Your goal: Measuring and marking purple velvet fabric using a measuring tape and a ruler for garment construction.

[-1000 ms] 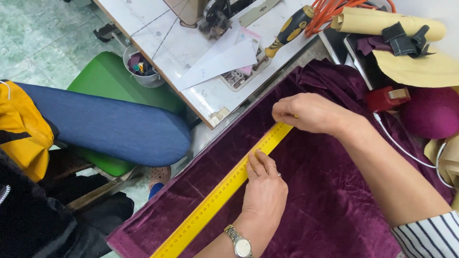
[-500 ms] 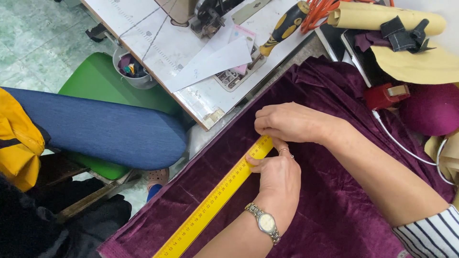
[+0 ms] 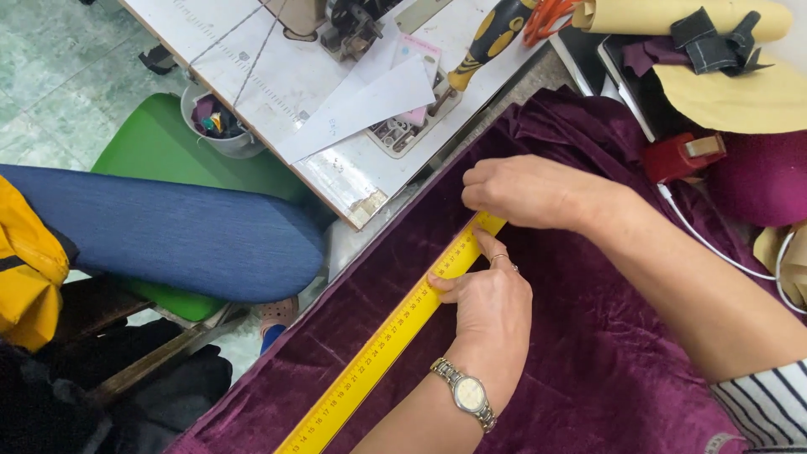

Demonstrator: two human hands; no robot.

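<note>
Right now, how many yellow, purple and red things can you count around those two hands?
Yellow: 3, ruler, screwdriver handle, bag
Purple: 2, velvet cloth, round cushion
Red: 1, tape holder
Total: 6
The left hand and right hand both press the ruler on the cloth.

A tailor's sewing workshop.

A sewing machine (image 3: 353,21) sits on a white table (image 3: 277,76) marked with a measuring scale, beside paper pattern pieces (image 3: 357,109) and a small tub of fabric scraps (image 3: 214,122). Purple velvet cloth (image 3: 588,353) lies spread under a yellow ruler (image 3: 387,345), with orange-handled scissors (image 3: 551,17) and a padded blue ironing board (image 3: 160,231) close by.
</note>
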